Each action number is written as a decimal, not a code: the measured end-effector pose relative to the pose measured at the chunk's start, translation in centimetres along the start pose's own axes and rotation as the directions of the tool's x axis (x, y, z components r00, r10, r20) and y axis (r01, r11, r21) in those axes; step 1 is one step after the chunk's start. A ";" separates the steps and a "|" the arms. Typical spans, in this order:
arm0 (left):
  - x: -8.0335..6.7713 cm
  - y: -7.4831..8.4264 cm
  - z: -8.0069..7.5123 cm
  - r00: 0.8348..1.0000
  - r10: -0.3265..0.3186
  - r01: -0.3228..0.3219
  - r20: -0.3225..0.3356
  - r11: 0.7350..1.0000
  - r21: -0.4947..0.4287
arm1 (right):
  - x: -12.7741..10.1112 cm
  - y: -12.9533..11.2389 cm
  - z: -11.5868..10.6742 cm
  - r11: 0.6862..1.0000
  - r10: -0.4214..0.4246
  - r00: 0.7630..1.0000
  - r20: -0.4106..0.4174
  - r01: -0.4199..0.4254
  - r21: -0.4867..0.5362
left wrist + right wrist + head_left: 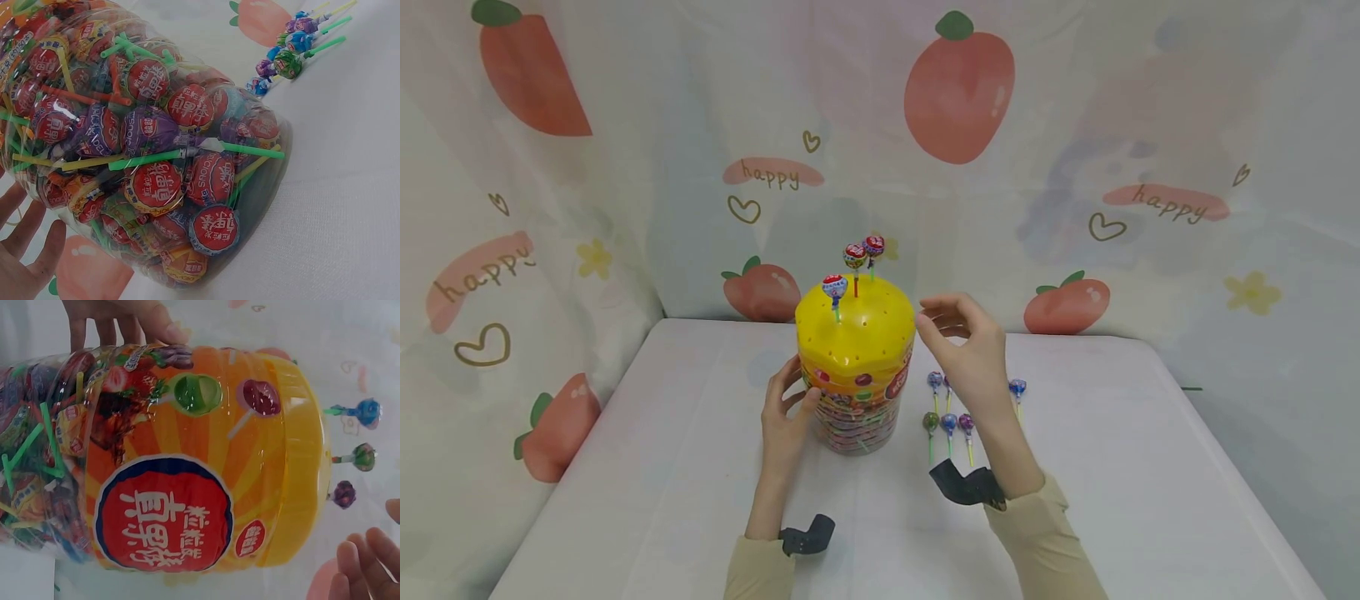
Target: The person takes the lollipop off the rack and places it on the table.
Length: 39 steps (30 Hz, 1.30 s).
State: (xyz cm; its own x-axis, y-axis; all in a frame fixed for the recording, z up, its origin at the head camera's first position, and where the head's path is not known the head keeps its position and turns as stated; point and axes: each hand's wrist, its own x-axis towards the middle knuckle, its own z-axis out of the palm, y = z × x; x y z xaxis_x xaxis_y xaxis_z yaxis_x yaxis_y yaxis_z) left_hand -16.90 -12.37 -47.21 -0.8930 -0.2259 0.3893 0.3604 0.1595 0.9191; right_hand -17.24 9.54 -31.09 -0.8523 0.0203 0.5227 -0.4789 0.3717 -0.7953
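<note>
Left of centre in the head view, left hand (786, 417) laid against the lower left side of the clear plastic lollipop jar (854, 408), fingers lightly bent along its wall and thumb touching the front, bracing rather than wrapping round it; in the left wrist view, palm and straight fingers (22, 250) at the lower left corner beside the jar's see-through wall (156, 156), packed with wrapped lollipops and green, yellow and orange sticks. At frame centre, jar standing upright on the white cloth-covered counter (662, 467), capped by a domed yellow plastic lid (856, 329) dotted with small holes. Three wrapped lollipops (854, 257) standing stick-down in the lid: one near the front left, two close together at the back. In the right wrist view, orange label with a red round badge (164, 515) filling the jar's side. Right of the jar, right hand (966, 346) raised beside the lid's edge, fingers loosely curled and apart, holding nothing, fingertips near the lid but not touching. Below that hand, a small group of loose wrapped lollipops (949, 423) lying on the counter, partly hidden by the wrist. Behind, across the top of the frame, a pale curtain printed with peaches (958, 96).
</note>
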 end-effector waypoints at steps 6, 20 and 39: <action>0.0 0.2 0.0 1.000 -0.002 0.002 -0.001 1.000 0.011 | 0.2 -1.1 1.6 0.997 -0.072 0.997 0.020 0.071 0.042; 0.1 -0.1 0.0 1.000 0.030 -0.030 -0.002 0.999 0.012 | 0.2 -2.1 5.6 0.981 -0.155 0.985 0.071 0.146 0.125; 0.1 0.0 0.1 1.000 0.013 -0.012 -0.017 0.999 0.034 | 1.1 -3.4 6.9 0.973 -0.173 0.982 0.071 0.159 0.165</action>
State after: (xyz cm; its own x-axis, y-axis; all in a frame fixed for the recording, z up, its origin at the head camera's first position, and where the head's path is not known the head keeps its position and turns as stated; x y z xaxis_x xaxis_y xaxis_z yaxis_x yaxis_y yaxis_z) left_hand -16.98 -12.32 -47.17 -0.8836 -0.2398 0.4021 0.3620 0.1945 0.9116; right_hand -17.98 1.85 -29.89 -0.7694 -0.1102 0.6292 -0.6367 0.2121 -0.7414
